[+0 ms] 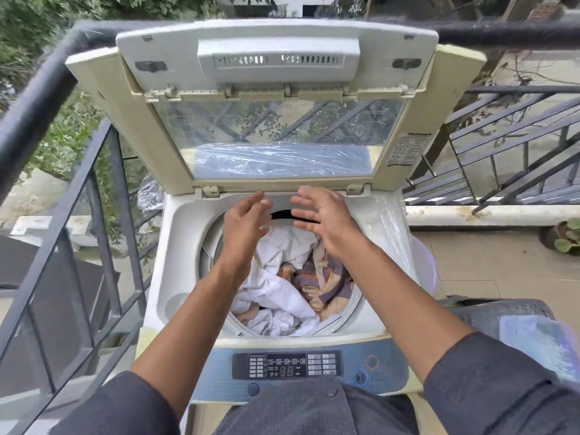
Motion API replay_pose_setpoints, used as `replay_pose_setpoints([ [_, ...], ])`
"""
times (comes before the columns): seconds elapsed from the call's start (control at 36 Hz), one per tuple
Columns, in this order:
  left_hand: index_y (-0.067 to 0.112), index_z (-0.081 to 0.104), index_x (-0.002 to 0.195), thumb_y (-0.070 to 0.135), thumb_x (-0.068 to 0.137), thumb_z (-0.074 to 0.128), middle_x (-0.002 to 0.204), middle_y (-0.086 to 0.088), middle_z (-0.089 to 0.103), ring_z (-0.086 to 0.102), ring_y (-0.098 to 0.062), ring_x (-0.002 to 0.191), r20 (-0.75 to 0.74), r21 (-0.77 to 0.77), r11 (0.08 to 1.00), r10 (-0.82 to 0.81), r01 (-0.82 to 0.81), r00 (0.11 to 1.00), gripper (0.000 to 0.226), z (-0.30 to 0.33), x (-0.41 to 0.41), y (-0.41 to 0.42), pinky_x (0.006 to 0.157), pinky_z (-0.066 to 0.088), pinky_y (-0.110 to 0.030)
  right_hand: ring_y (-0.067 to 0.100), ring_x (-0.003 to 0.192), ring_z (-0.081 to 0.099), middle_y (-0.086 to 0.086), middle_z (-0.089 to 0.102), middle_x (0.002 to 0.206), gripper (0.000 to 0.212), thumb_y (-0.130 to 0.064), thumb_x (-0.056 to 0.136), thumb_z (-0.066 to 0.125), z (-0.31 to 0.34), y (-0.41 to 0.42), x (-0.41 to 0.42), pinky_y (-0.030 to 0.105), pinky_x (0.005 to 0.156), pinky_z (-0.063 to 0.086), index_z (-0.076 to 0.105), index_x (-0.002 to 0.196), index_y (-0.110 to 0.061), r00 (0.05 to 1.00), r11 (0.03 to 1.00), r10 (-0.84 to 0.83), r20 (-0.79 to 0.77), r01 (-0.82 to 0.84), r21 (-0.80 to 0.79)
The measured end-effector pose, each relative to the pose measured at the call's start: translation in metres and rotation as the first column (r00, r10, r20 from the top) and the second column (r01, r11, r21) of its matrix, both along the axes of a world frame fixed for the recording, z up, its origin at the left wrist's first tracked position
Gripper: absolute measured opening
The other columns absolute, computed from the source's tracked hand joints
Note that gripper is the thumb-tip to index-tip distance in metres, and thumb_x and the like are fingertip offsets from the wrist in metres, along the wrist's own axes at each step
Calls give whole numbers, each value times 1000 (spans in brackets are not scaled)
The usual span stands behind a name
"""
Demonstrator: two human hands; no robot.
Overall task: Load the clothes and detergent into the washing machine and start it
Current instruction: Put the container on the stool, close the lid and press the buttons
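A cream top-loading washing machine point(185, 246) stands in front of me with its lid point(276, 76) folded up and open. White and patterned clothes point(292, 287) lie in the drum. My left hand point(244, 221) and my right hand point(323, 215) hover above the back of the drum, palms facing each other, fingers straight, holding nothing. The blue control panel point(301, 368) with its dark display and start/pause button point(360, 378) lies near my body. No detergent shows.
A dark metal railing point(62, 196) runs along the left and behind the machine, with another railing point(502, 136) at the right. A potted plant point(565, 235) sits on the tiled floor at the right. A blurred bluish object point(533, 337) lies by my right elbow.
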State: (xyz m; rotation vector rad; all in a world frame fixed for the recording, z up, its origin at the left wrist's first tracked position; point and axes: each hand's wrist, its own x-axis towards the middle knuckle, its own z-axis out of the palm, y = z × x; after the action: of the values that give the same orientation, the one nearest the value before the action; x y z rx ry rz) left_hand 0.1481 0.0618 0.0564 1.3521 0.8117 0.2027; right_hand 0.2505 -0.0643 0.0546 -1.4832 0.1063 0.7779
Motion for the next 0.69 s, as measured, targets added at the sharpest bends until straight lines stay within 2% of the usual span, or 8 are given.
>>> replay_pose_setpoints([
  [0.08, 21, 64, 143, 26, 102, 64, 130, 4, 74, 70, -13, 121, 44, 163, 986, -38, 30, 998, 41, 14, -8, -3, 108, 55, -43, 24, 108, 72, 5, 74, 117, 13, -32, 100, 64, 16, 0, -7, 51, 98, 58, 69, 109, -25, 984, 996, 48, 170, -35, -78],
  [0.17, 23, 65, 141, 34, 94, 65, 127, 6, 75, 70, -12, 120, 99, 291, 956, -51, 20, 994, 48, 32, -10, -3, 106, 56, -49, 21, 103, 73, 1, 75, 112, 27, -41, 94, 65, 37, 3, -10, 51, 95, 60, 70, 116, -25, 941, 987, 80, 330, -29, -155],
  [0.22, 24, 64, 142, 34, 95, 64, 128, 8, 74, 69, -7, 119, 127, 408, 913, -78, 20, 989, 48, 46, -8, -4, 105, 57, -46, 11, 104, 71, -7, 74, 111, 37, -46, 91, 63, 54, 5, -10, 45, 96, 59, 70, 122, -26, 879, 980, 117, 463, -25, -199],
  [0.31, 25, 62, 143, 27, 101, 64, 132, 11, 71, 67, -3, 120, 182, 547, 837, -123, 3, 976, 42, 67, -5, -4, 105, 57, -39, 6, 101, 69, -11, 74, 110, 34, -41, 96, 64, 80, 3, -9, 37, 94, 58, 70, 125, -24, 696, 958, 187, 693, 28, -286],
  [0.42, 27, 61, 144, 31, 99, 62, 136, 10, 68, 65, -4, 123, 224, 719, 694, -175, -41, 959, 45, 97, 5, -2, 102, 58, -42, 12, 97, 69, -6, 73, 109, 30, -39, 97, 60, 111, 0, -3, 40, 82, 59, 70, 120, -22, 372, 943, 211, 904, 165, -289],
  [0.56, 25, 62, 139, 27, 99, 62, 133, 6, 67, 64, -12, 117, 292, 890, 415, -204, -188, 934, 40, 141, 25, 6, 102, 53, -42, 18, 98, 64, -2, 72, 105, 29, -36, 96, 58, 153, 1, 18, 33, 81, 53, 72, 112, -17, 31, 925, 174, 984, 336, -174],
  [0.64, 21, 60, 140, 23, 98, 62, 132, 1, 65, 54, -8, 112, 332, 916, 290, -153, -279, 931, 42, 166, 45, 12, 96, 41, -19, 22, 92, 62, 2, 72, 98, 16, -21, 92, 63, 171, 7, 36, 28, 79, 45, 74, 98, -12, -158, 910, 123, 980, 412, -48],
  [0.69, 19, 58, 138, 24, 97, 59, 130, -2, 63, 44, -6, 110, 297, 943, 192, -123, -271, 947, 42, 180, 65, 21, 89, 31, -12, 22, 93, 60, 3, 71, 98, 13, -19, 89, 64, 177, 13, 53, 26, 79, 42, 74, 95, -13, -213, 879, 156, 964, 476, -37],
])
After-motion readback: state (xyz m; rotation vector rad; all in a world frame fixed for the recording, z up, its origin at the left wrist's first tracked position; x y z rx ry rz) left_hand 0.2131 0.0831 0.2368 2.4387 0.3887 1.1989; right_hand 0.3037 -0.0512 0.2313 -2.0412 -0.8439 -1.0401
